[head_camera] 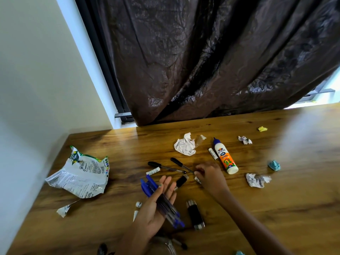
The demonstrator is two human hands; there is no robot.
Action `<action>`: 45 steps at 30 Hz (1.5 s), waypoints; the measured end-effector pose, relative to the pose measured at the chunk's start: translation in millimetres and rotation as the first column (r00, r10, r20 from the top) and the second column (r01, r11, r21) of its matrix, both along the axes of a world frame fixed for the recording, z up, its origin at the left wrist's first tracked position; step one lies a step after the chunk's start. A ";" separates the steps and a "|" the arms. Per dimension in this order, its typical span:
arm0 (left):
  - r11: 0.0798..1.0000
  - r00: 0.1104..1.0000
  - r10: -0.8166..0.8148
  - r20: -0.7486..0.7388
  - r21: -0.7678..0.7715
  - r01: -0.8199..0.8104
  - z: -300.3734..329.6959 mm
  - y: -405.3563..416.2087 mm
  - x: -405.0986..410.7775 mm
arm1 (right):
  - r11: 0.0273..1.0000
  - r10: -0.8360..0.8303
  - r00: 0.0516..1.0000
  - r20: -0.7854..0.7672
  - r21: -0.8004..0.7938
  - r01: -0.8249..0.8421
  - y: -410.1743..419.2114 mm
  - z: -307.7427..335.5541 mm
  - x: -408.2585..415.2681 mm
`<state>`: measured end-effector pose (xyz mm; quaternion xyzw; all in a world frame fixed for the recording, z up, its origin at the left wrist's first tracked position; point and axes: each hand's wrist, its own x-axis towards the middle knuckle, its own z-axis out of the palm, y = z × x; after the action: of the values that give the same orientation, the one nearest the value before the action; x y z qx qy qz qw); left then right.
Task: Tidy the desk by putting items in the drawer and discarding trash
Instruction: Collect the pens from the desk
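- Lying palm up over the near middle of the brown wooden desk (276, 208), the left hand (156, 208) carries a bundle of clear pens with blue caps (161, 199) across its palm, fingers straight and slightly apart.
- The right hand (209, 175) reaches further in, fingers curled down and pinching the tip of a thin black-capped pen (181, 164); a small white object shows under it, too hidden to identify.
- A second black-capped pen (163, 166) lies just left of that one, with a small white tube (153, 171) beside it.
- A white glue bottle with orange label and blue nozzle (225, 159) lies just right of the right hand.
- A torn white snack wrapper (81, 173) sits at the far left near the wall.
- A crumpled white paper ball (184, 146) lies beyond the pens; smaller scraps, one yellow (262, 129) and one teal (274, 165), are scattered to the right.
- Two black rectangular lighters (195, 214) rest near the left hand.
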<state>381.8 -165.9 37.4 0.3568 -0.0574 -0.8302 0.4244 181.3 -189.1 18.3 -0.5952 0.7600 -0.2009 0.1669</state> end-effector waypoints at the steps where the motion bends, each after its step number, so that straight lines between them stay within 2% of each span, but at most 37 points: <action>1: 1.000 1.000 0.000 -0.003 0.006 0.000 0.2 0.9 0.6 | 1.000 0.027 0.999 -0.026 0.016 -0.027 -4.2 0.4 2.6; 7: 0.999 1.000 0.027 -0.008 0.041 -0.027 -0.1 3.4 3.1 | 0.995 0.091 0.988 -0.127 0.057 -0.085 -13.9 8.6 13.6; 9: 0.999 1.000 0.027 -0.010 0.041 -0.027 0.5 2.8 3.2 | 0.995 0.079 0.991 -0.110 0.063 -0.072 -13.3 13.1 12.6; 13: 0.999 1.000 0.009 -0.005 0.032 -0.009 2.8 3.5 3.2 | 1.000 -0.004 1.000 0.013 -0.008 0.004 -7.9 20.5 11.0; 15: 1.000 1.000 0.008 0.004 0.022 -0.008 3.1 4.3 2.3 | 0.998 0.017 0.986 0.167 -0.056 -0.008 -1.7 29.3 17.5; 17: 1.000 1.000 0.001 0.012 0.003 -0.001 4.0 4.5 -0.4 | 0.993 0.117 0.944 0.309 -0.046 -0.108 6.9 40.9 29.3; 20: 1.000 1.000 0.000 0.021 -0.011 0.000 3.8 2.5 -2.5 | 0.956 0.269 0.891 0.366 0.009 -0.293 15.2 48.2 46.5; 23: 0.999 1.000 0.025 0.001 -0.024 -0.025 4.0 -1.1 1.5 | 0.949 0.288 0.865 0.411 -0.003 -0.315 12.4 47.4 53.4; 25: 0.997 0.997 0.071 0.006 -0.022 -0.070 3.8 -3.4 7.7 | 0.966 0.249 0.894 0.372 -0.031 -0.256 2.8 46.1 52.1; 28: 0.992 0.992 0.122 0.033 -0.018 -0.122 2.9 -5.9 21.6 | 0.985 0.165 0.961 0.222 -0.082 -0.150 -17.0 39.1 45.1; 31: 0.989 0.989 0.145 0.030 -0.025 -0.144 0.2 -6.3 34.8 | 0.987 0.160 0.986 0.048 -0.022 -0.160 -30.8 27.3 41.0; 39: 0.982 0.983 0.185 0.007 -0.024 -0.185 -1.1 -4.3 45.0 | 0.943 0.328 0.900 -0.288 0.047 -0.329 -41.3 17.3 50.4; 42: 0.985 0.985 0.172 -0.013 -0.021 -0.172 -2.1 -3.8 45.2 | 0.957 0.285 0.925 -0.252 0.026 -0.288 -39.2 23.1 47.9; 43: 0.986 0.986 0.167 -0.020 -0.023 -0.168 -2.6 -3.8 44.8 | 0.970 0.241 0.954 -0.181 0.002 -0.245 -37.7 27.6 46.1; 45: 0.986 0.986 0.167 -0.029 -0.023 -0.167 -3.4 -3.3 41.9 | 0.985 0.165 0.984 0.060 -0.055 -0.162 -30.2 41.8 45.1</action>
<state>423.8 -169.2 34.0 0.3438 -0.0319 -0.7957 0.4976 226.4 -219.2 60.1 -0.6526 0.6976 -0.2247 0.1922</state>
